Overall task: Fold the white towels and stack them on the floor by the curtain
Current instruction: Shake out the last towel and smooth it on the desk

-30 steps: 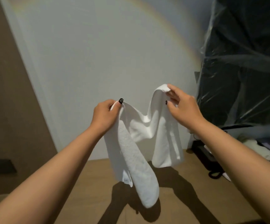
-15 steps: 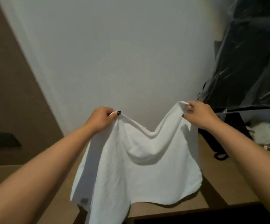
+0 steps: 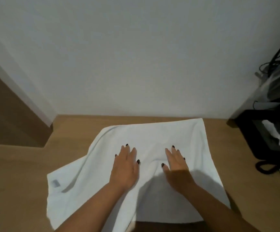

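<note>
1. While I look down from the head camera, both forearms reach forward from the bottom edge over a white towel [image 3: 182, 136] spread on the wooden floor [image 3: 18, 181].
2. Nearest me, the towel's front edge is hidden under the arms; its left side is rumpled, with a long fold running diagonally and a small grey label [image 3: 55, 183] near the left corner.
3. My left hand [image 3: 125, 166] lies palm down on the towel's middle, fingers straight and slightly spread, gripping nothing.
4. My right hand [image 3: 176, 166] lies just beside it, also flat on the cloth with fingers extended and nothing held; a raised wrinkle sits between the two hands.
5. Beyond the fingertips the towel lies smoother, its far edge close to the white wall [image 3: 135, 56], which I cannot tell whether it touches.
6. Off to the right, well apart from the towel, stands a black case [image 3: 270, 139] with clear plastic [image 3: 273, 84] draped above it and a dark cable looped on the floor.
</note>
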{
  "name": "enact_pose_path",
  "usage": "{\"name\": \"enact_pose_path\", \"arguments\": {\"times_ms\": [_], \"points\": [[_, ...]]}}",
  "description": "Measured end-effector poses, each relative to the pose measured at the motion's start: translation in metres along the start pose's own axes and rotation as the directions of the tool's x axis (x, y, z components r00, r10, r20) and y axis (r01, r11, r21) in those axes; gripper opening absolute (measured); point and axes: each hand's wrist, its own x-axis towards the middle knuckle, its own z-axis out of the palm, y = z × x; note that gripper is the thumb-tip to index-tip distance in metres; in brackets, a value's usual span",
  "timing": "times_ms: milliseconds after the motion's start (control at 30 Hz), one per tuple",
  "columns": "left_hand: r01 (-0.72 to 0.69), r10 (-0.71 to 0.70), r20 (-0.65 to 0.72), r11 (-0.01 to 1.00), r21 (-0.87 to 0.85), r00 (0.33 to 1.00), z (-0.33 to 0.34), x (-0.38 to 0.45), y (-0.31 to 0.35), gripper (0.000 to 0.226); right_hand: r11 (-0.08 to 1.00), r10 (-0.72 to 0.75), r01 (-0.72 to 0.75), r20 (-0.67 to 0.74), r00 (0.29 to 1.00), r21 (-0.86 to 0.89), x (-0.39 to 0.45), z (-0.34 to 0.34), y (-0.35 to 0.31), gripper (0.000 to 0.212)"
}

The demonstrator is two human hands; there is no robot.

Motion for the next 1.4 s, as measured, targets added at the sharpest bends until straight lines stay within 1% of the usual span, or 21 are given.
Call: {"name": "enact_pose_path", "arguments": {"times_ms": [67, 133, 200, 267, 333, 367, 467, 633, 800, 933, 1033, 1200, 1300, 1400], "points": [[0.028, -0.034, 0.043, 0.993, 0.117, 0.998, 0.024, -0.004, -0.007, 0.066, 0.994, -0.029, 0.031, 0.020, 0.999, -0.107, 0.005, 0.027, 0.004, 0.062], [0.010, -0.011, 0.002, 0.980, 0.201, 1.000, 0.038, -0.004, -0.013, 0.078, 0.976, -0.037, 0.039, 0.011, 0.999, -0.215, 0.007, 0.040, 0.007, 0.063], [0.006, 0.003, -0.036, 0.973, 0.233, 0.999, 0.044, -0.001, -0.015, 0.078, 0.959, -0.077, 0.058, -0.059, 0.995, -0.277, 0.009, 0.049, 0.012, 0.067], [0.008, 0.005, -0.051, 0.969, 0.247, 0.999, 0.046, 0.011, -0.016, 0.079, 0.951, -0.104, 0.064, -0.118, 0.988, -0.304, 0.016, 0.054, 0.015, 0.067], [0.008, 0.009, -0.065, 0.965, 0.261, 0.998, 0.046, 0.029, -0.018, 0.078, 0.944, -0.105, 0.054, -0.144, 0.984, -0.325, 0.025, 0.051, 0.010, 0.070], [0.007, 0.013, -0.072, 0.965, 0.263, 0.997, 0.045, 0.038, -0.019, 0.075, 0.938, -0.109, 0.055, -0.143, 0.984, -0.341, 0.031, 0.049, 0.009, 0.071], [-0.013, 0.039, -0.096, 0.966, 0.260, 0.995, 0.044, 0.062, -0.020, 0.068, 0.949, -0.084, 0.036, -0.141, 0.986, -0.315, 0.050, 0.042, 0.012, 0.064], [-0.047, 0.079, -0.106, 0.960, 0.275, 0.991, 0.043, 0.078, -0.024, 0.066, 0.947, -0.084, 0.033, -0.147, 0.985, -0.321, 0.058, 0.044, 0.016, 0.065], [-0.071, 0.105, -0.120, 0.962, 0.264, 0.987, 0.041, 0.073, -0.023, 0.065, 0.934, -0.105, 0.050, -0.138, 0.985, -0.354, 0.060, 0.044, 0.022, 0.065], [-0.104, 0.141, -0.124, 0.958, 0.266, 0.982, 0.047, 0.046, -0.022, 0.063, 0.928, -0.110, 0.057, -0.125, 0.986, -0.368, 0.047, 0.043, 0.029, 0.066], [-0.106, 0.137, -0.101, 0.959, 0.264, 0.985, 0.055, 0.009, -0.022, 0.065, 0.928, -0.110, 0.061, -0.113, 0.988, -0.367, 0.017, 0.044, 0.037, 0.065], [-0.091, 0.118, -0.078, 0.954, 0.287, 0.990, 0.064, -0.045, -0.022, 0.067, 0.926, -0.152, 0.111, -0.089, 0.984, -0.361, -0.041, 0.046, 0.057, 0.065], [-0.106, 0.144, -0.136, 0.962, 0.253, 0.980, 0.069, -0.075, -0.017, 0.059, 0.923, -0.178, 0.137, -0.082, 0.981, -0.359, -0.068, 0.049, 0.064, 0.066], [-0.082, 0.142, -0.286, 0.974, 0.212, 0.948, 0.074, -0.106, -0.008, 0.032, 0.930, -0.153, 0.108, -0.103, 0.983, -0.352, -0.091, 0.054, 0.065, 0.066]]}}
